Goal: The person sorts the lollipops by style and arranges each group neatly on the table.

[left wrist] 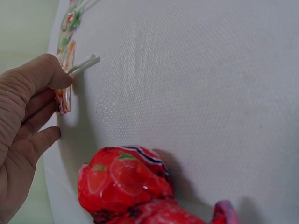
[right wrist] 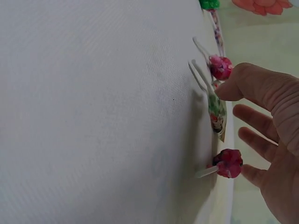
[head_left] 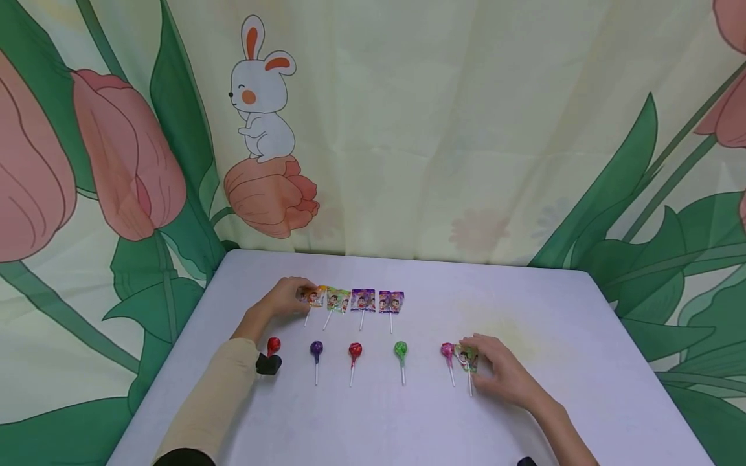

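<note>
At the left end of the back row, my left hand [head_left: 287, 296] pinches a flat lollipop in an orange wrapper [head_left: 315, 297], thumb on its near side in the left wrist view. Beside it lie a green-wrapped lollipop [head_left: 338, 299] and two purple-wrapped ones [head_left: 362, 300]. My right hand [head_left: 500, 370] pinches a flat green-wrapped lollipop [right wrist: 217, 110] next to a round pink lollipop [head_left: 447, 351]. Close to the little finger in the right wrist view is a round dark pink lollipop [right wrist: 229, 163], which the hand hides from the head view.
The front row on the white table [head_left: 373, 427] has round lollipops: a red one [head_left: 273, 346] by my left wrist, a purple one [head_left: 316, 348], another red one [head_left: 355, 350] and a green one [head_left: 401, 349]. Behind the table hangs a printed curtain [head_left: 408, 129].
</note>
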